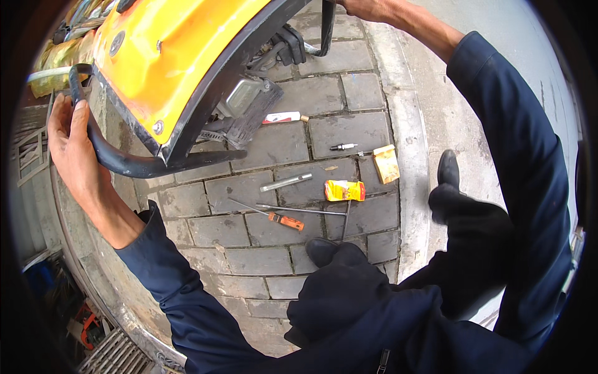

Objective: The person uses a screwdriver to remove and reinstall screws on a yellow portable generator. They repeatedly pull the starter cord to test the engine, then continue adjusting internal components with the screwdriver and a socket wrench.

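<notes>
A machine with a yellow cover (171, 56) and a black tube frame (140, 166) fills the upper left, standing tilted over the paving. My left hand (78, 146) is closed round the frame's left bend, thumb over the tube. At the top edge, my right hand (367, 9) grips the far side of the frame; its fingertips are partly cut off by the picture's rim. Under the cover, a dark engine part with a grey metal plate (243, 96) shows between the tubes. Most of the engine is hidden.
On the paving bricks lie a socket tube wrench (286, 182), metal rod (299, 210), orange-handled screwdriver (286, 220), yellow packet (344, 191), spark plug (343, 147), small yellow box (386, 164) and red-and-white tube (283, 117). My feet stand close to them. Clutter lines the left wall.
</notes>
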`<state>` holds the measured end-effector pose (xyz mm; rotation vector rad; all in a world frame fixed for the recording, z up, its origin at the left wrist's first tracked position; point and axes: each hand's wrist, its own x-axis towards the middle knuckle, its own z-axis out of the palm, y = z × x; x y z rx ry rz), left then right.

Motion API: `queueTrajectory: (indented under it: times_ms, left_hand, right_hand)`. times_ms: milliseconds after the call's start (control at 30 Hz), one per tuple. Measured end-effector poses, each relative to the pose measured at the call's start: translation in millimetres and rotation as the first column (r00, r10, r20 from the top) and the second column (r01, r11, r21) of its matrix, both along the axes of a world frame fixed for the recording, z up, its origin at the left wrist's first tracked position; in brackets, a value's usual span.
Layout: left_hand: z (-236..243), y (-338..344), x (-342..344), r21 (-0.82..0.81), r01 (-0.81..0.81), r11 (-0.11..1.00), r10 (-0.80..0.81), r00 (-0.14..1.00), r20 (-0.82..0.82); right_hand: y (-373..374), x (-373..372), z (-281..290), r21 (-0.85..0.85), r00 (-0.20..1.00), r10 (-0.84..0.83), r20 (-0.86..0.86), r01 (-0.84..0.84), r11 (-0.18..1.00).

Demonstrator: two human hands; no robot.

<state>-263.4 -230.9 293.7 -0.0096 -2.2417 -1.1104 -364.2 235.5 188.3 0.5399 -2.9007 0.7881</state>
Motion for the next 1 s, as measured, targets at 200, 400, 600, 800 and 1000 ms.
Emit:
queueTrajectory:
  times_ms: [200, 400, 600, 800, 1000]
  left_hand:
    - [2, -1, 13, 0.064, 0.023, 0.998, -0.025, 0.999, 0.022]
    - [18, 16, 21, 0.045, -0.198, 0.979, 0.18, 0.948, 0.263]
    - [48, 45, 15, -0.645, -0.157, 0.748, 0.474, 0.807, 0.353]
    - [101, 167, -142, 0.098, -0.207, 0.973, 0.144, 0.885, 0.443]
    - [65, 315, -261, 0.172, -0.495, 0.851, 0.148, 0.541, 0.828]
  right_hand:
    - [-14, 26, 17, -0.122, 0.991, 0.02, -0.13, -0.037, 0.992]
    - [15, 3, -1, -0.109, 0.943, 0.213, -0.255, -0.247, 0.963]
    - [43, -5, -39, -0.44, 0.957, 0.29, -0.004, -0.263, 0.859]
    - [55, -38, -36, -0.474, 0.859, 0.191, 0.475, 0.067, 0.878]
    - [50, -70, -59, -0.446, 0.729, 0.122, 0.674, 0.27, 0.853]
